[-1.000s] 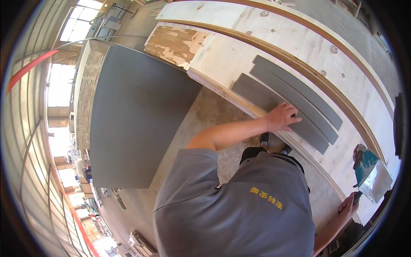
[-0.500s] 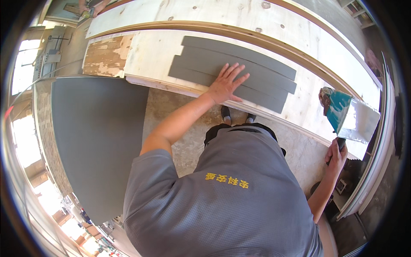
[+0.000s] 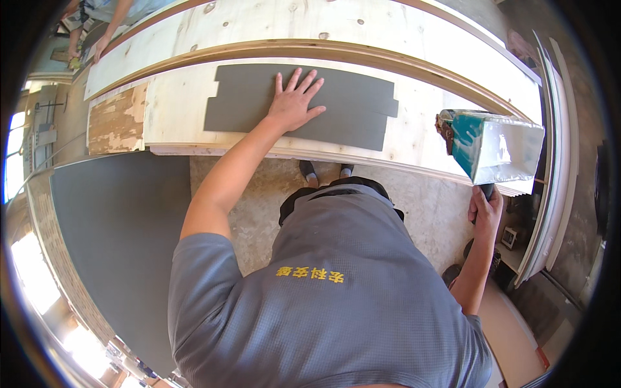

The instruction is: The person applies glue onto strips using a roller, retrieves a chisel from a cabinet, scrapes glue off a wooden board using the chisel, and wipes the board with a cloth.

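My left hand (image 3: 294,107) lies flat with fingers spread on a group of dark grey strips (image 3: 349,113). The strips lie side by side with stepped ends on a pale plywood board (image 3: 174,110). At the right, my right hand (image 3: 486,208) is wrapped round the dark handle of a box-shaped applicator (image 3: 508,145). Its outside is teal smeared with white, its shiny pale side faces up, and brown crust sits on its left end. It is held over the right part of the board; whether it touches the board cannot be told.
Another long plywood board (image 3: 291,26) lies beyond, behind a wooden edge. A stack with a large dark grey sheet (image 3: 123,226) on top stands at the left. Pale panels (image 3: 553,161) stand upright at right. A co-worker's hand (image 3: 100,48) rests at the far left.
The view has shifted, so the boards appear further left. The seams between the grey strips show less now. My left hand stays on them, and my right hand still holds the applicator, now turned somewhat.
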The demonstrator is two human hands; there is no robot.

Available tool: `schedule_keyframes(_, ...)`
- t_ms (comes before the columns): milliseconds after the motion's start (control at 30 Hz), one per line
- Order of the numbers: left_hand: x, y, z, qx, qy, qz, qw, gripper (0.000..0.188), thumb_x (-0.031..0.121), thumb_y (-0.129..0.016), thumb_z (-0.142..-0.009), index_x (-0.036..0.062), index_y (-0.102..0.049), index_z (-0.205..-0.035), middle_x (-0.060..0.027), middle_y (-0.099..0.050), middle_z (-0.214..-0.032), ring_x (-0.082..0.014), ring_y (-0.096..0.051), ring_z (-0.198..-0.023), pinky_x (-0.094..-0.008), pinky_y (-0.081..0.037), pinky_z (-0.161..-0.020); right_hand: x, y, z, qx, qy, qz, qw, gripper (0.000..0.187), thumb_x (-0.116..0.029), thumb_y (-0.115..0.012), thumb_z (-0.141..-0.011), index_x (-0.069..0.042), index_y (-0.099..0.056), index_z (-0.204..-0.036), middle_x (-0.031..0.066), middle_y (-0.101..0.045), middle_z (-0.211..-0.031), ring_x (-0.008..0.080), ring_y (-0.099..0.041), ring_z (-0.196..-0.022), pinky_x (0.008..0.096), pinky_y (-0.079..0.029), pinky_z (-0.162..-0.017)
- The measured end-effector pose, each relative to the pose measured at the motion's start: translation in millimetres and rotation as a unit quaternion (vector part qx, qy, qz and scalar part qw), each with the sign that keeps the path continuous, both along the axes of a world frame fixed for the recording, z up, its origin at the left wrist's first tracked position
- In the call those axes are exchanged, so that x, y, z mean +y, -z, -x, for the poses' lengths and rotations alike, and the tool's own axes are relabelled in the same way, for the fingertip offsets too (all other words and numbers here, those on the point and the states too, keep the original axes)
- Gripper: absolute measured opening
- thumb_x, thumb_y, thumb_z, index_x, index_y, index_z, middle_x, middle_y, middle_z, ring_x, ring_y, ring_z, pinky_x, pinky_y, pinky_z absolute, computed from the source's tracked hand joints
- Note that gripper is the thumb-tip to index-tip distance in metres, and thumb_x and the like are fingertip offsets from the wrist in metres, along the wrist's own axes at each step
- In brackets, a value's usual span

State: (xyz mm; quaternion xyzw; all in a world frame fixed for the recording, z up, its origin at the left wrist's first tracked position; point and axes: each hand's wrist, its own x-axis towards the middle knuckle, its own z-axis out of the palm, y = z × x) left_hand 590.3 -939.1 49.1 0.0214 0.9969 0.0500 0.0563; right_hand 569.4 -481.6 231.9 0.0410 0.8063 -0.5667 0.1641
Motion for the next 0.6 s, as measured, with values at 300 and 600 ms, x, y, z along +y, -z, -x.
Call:
schedule_keyframes(300, -5, 8, 3, 0.035, 0.008, 0.004, 0.999, 0.068, 0.055, -0.038, -0.094, 0.0173, -0.024, -0.149, -0.0056, -0.016, -0.157, -0.0261, -0.012, -0.145, -0.0524, -0.005, -0.116, 15, 2, 14, -0.002, -0.025, -0.014, 1.0, 0.023, -0.02, -0.069, -0.087, -0.002, -0.054, -0.086, -0.0003, -0.047, -0.054, 0.0062, -0.039, -0.039, 0.0209, -0.032, -0.034)
schedule_keyframes(600, -16, -1, 39, 0.06, -0.104, 0.006, 0.993, 0.068, 0.056, -0.043, -0.092, 0.0179, -0.031, -0.146, -0.0094, -0.024, -0.152, -0.03, -0.019, -0.141, -0.0578, -0.01, -0.113, 15, 27, 44, -0.014, -0.029, 0.042, 0.999, 0.012, -0.01, -0.061, -0.088, 0.0, -0.057, -0.083, 0.0014, -0.052, -0.057, 0.008, -0.045, -0.043, 0.022, -0.036, -0.038)
